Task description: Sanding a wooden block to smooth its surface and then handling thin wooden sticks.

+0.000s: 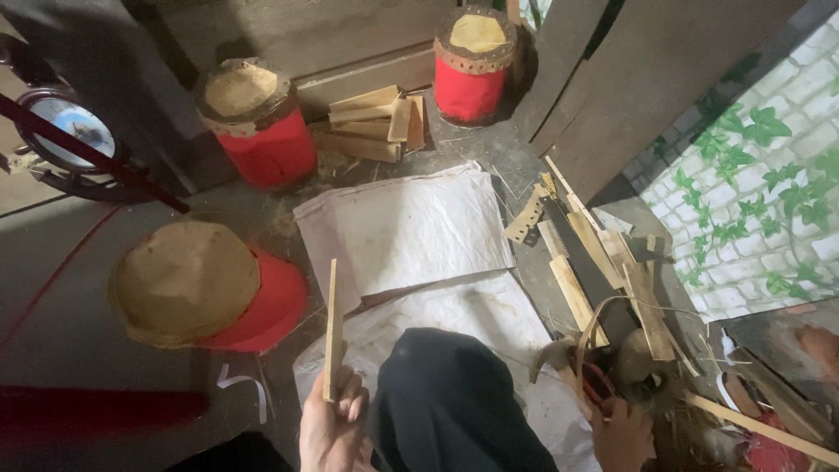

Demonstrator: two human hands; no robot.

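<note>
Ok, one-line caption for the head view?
Left hand holds a thin wooden slat upright; right hand reaches among scrap wood.

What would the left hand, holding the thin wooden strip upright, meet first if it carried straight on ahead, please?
Probably the white sack sheet on the floor ahead of the left hand and its wooden strip; depth is unclear.

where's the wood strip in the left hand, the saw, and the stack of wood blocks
wood strip [330, 328], head view, mid-length of the strip
saw [584, 258], head view, dark blade
stack of wood blocks [376, 122], head view, top blocks
</note>
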